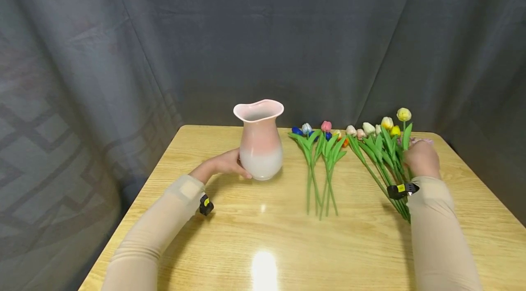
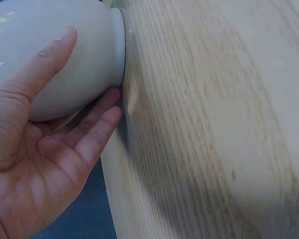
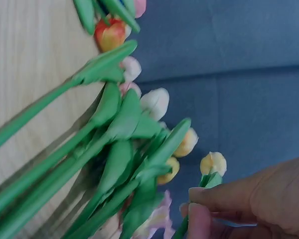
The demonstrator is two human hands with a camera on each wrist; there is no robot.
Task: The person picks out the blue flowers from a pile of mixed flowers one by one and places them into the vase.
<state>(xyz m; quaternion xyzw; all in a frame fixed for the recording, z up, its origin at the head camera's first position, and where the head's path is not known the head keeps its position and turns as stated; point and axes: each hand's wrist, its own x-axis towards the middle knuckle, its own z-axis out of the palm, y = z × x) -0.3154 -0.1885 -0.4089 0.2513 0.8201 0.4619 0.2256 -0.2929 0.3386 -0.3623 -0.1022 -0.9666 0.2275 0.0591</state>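
Currently, the left hand point(image 1: 224, 163) grips a vase point(image 1: 261, 145), the right hand point(image 1: 423, 160) pinching 1 yellow tulip point(image 1: 404, 115).

From well before the vase point(image 1: 261, 145), the head camera looks forward and down. The left wrist camera point(image 1: 206, 205) faces its lower part up close; the right wrist camera point(image 1: 402, 190), also close, faces tulips point(image 3: 125, 117) to its right. The head view shares both.

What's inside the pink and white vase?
In the vase you can see only the upper part of its inner wall, and nothing pokes out. The front hides the bottom, so I can't tell whether anything lies down there.
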